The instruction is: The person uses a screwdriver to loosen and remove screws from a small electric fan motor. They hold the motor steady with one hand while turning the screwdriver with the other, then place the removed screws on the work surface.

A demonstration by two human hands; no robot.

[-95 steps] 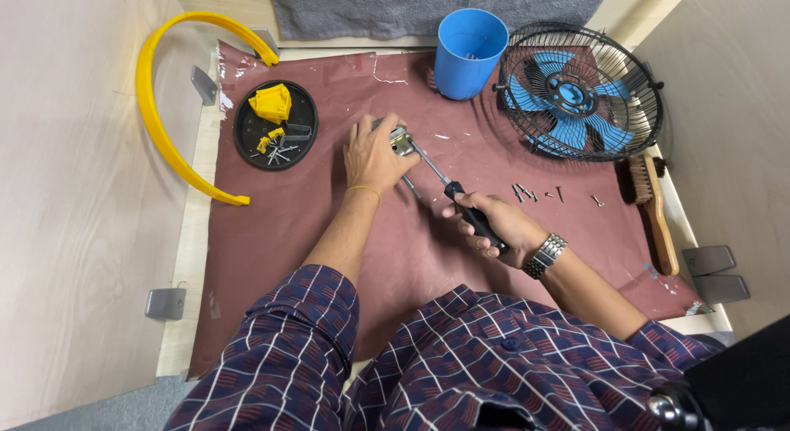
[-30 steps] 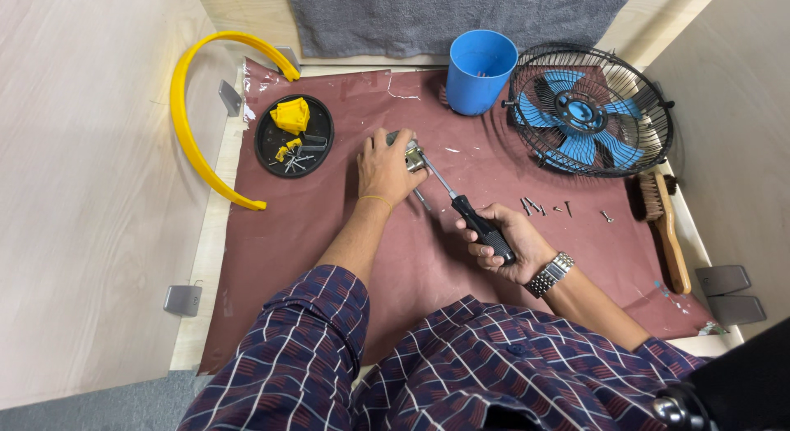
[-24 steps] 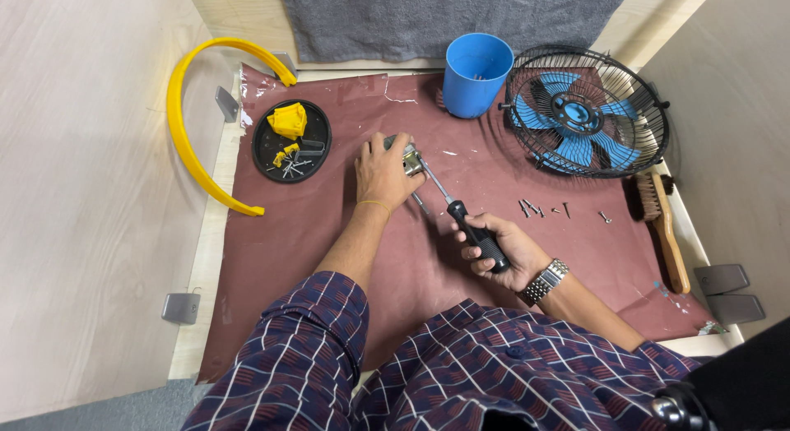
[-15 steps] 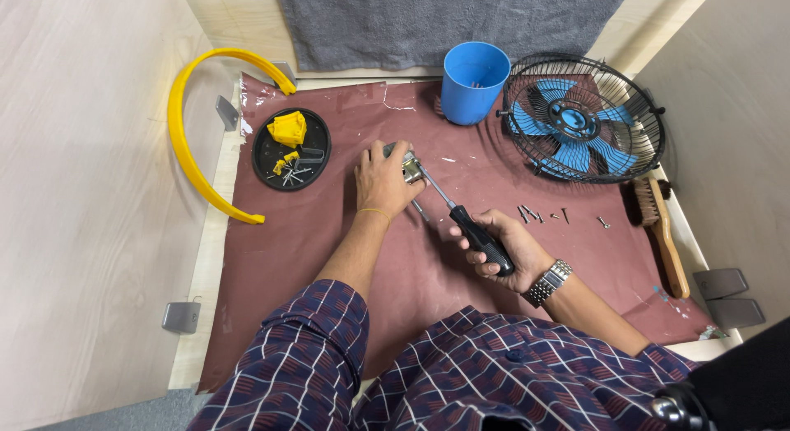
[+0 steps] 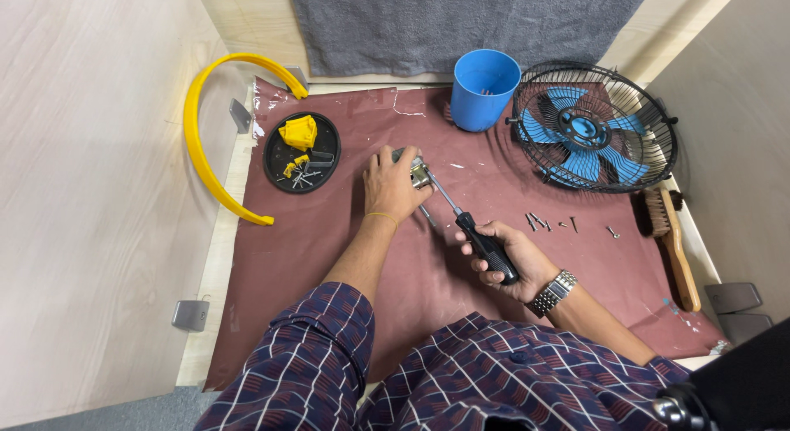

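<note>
Nearest the camera, plaid sleeves reach out over a reddish-brown mat [image 5: 346, 258]. The right hand [image 5: 506, 258] is wrapped tight around the black handle of a screwdriver [image 5: 465, 225], whose shaft slants up and left so that its tip meets a small metal part [image 5: 418, 173] near the mat's middle. The left hand [image 5: 393, 187] lies over that part with fingers curled onto it, pinning it to the mat; most of the piece is hidden beneath the hand, so its exact form cannot be told. Judged by its look, the part is rigid, compact and fairly dense, probably slick on its bare metal faces, so a grip on its sides with downward pressure suits it best; the screwdriver is stiff and is best held by its handle. Loose screws [image 5: 547, 224] lie scattered just right of the right hand, with a wooden-handled brush [image 5: 673, 246] near the mat's right edge. Further left stands a round black tray [image 5: 280, 151] holding a yellow piece and small fasteners, beside a curved yellow ring [image 5: 202, 164]. Farthest off are a blue cup [image 5: 484, 90], a black wire-caged fan with blue blades [image 5: 594, 128], and a grey cloth [image 5: 461, 24].
</note>
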